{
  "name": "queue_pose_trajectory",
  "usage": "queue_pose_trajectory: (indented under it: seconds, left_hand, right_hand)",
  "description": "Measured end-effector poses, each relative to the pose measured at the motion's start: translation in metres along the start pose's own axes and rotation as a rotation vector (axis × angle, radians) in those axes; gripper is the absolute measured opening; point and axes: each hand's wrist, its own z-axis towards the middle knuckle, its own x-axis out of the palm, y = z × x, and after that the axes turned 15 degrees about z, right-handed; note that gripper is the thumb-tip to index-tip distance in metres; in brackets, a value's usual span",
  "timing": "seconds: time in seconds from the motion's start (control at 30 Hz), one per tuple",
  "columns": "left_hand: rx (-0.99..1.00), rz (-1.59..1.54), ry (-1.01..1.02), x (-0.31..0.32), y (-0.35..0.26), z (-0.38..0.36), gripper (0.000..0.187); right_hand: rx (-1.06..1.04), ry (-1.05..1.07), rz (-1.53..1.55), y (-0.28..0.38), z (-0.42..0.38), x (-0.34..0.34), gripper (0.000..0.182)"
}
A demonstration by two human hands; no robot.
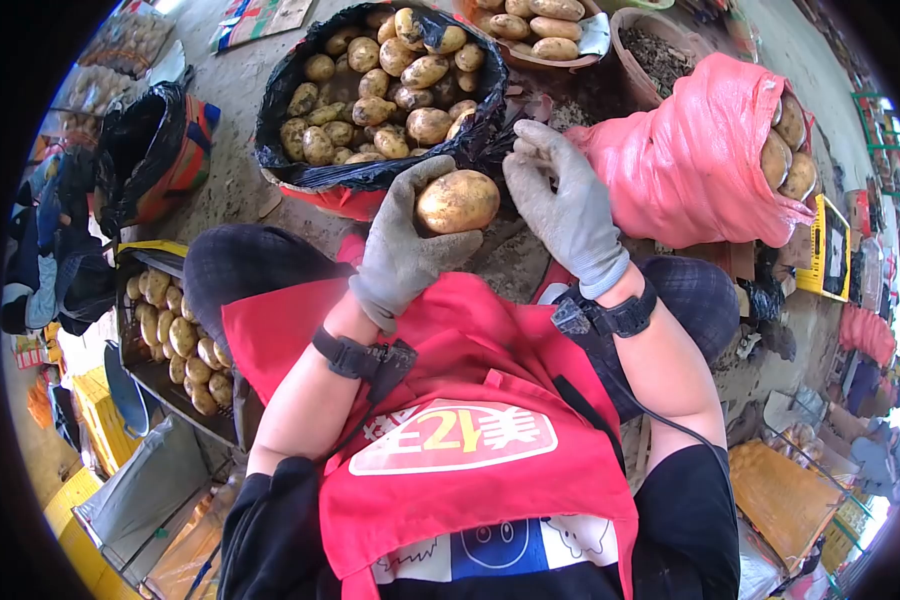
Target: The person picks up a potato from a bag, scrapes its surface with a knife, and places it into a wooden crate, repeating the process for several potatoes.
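My left hand (405,240), in a grey glove, holds a large yellow-brown potato (458,202) with its palm and fingers around the potato's left side. To the right of that potato is my right hand (562,195), also gloved, raised with its fingers curled toward the thumb; whether anything small is between them cannot be made out. Just beyond both hands stands a round container lined with a black bag (270,125), full of soil-marked potatoes (428,126). A pink sack (670,150) lies to the right of my right hand, its open mouth showing potatoes (798,175).
At the left is a crate (160,385) of potatoes beside my knee. An open black-lined bag (150,150) stands at the upper left. Beyond the sack are a basin (592,50) of potatoes and a pink tub (660,50) of dark debris. A yellow crate (830,250) is at the right.
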Motion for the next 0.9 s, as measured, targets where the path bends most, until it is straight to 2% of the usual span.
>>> queue_pose_trajectory:
  seconds: [0.03, 0.07, 0.1, 0.17, 0.2, 0.23, 0.3, 0.33, 0.5, 0.57, 0.6, 0.67, 0.7, 0.77, 0.9]
  left_hand:
    - [-0.017, -0.015, -0.002, -0.001, 0.002, -0.001, 0.084]
    - [-0.016, -0.018, -0.002, -0.001, 0.004, -0.001, 0.084]
    - [-0.003, -0.016, -0.026, 0.001, 0.007, -0.001, 0.083]
    - [0.01, -0.016, -0.049, 0.002, 0.017, -0.001, 0.083]
    - [0.083, 0.066, -0.061, 0.003, 0.017, 0.0, 0.082]
    - [0.156, 0.149, -0.073, 0.002, 0.016, 0.0, 0.082]
    - [0.138, 0.171, -0.076, 0.001, 0.009, -0.007, 0.081]
    - [0.09, 0.106, -0.05, -0.001, 0.005, -0.008, 0.081]
    - [-0.054, -0.084, -0.005, -0.012, -0.001, -0.007, 0.082]
    - [-0.077, -0.218, 0.017, -0.015, 0.002, -0.008, 0.081]
    - [-0.078, -0.222, 0.016, -0.017, 0.004, -0.008, 0.081]
    - [-0.097, -0.327, 0.037, -0.021, 0.01, -0.009, 0.083]
    - [-0.097, -0.329, 0.036, -0.021, 0.012, -0.008, 0.083]
    - [-0.082, -0.427, 0.026, -0.022, 0.017, -0.008, 0.081]
    - [-0.043, -0.402, 0.021, -0.024, 0.026, -0.008, 0.071]
  right_hand:
    - [-0.094, 0.02, -0.129, 0.003, -0.003, 0.005, 0.043]
    - [-0.03, 0.048, -0.041, 0.005, -0.007, 0.01, 0.059]
    - [0.08, 0.173, -0.048, 0.018, -0.008, 0.011, 0.062]
    - [-0.209, 0.265, -0.228, 0.015, -0.012, 0.019, 0.065]
    - [-0.214, 0.291, -0.261, 0.02, -0.011, 0.023, 0.051]
    - [-0.212, 0.292, -0.263, 0.015, -0.008, 0.023, 0.051]
    - [0.009, 0.117, -0.127, 0.005, 0.004, 0.024, 0.032]
    - [0.227, 0.089, 0.058, 0.01, 0.007, 0.023, 0.019]
    - [0.149, 0.082, 0.132, -0.001, 0.007, 0.031, 0.02]
    - [0.295, 0.08, 0.155, 0.007, 0.007, 0.03, 0.021]
    - [0.296, 0.081, 0.152, 0.01, 0.008, 0.029, 0.021]
    - [0.493, 0.061, 0.276, 0.015, 0.01, 0.027, 0.024]
    - [0.493, 0.063, 0.273, 0.012, 0.009, 0.027, 0.024]
    - [0.347, 0.062, 0.266, 0.0, 0.006, 0.029, 0.027]
    - [0.336, 0.076, 0.28, -0.003, 0.006, 0.03, 0.029]
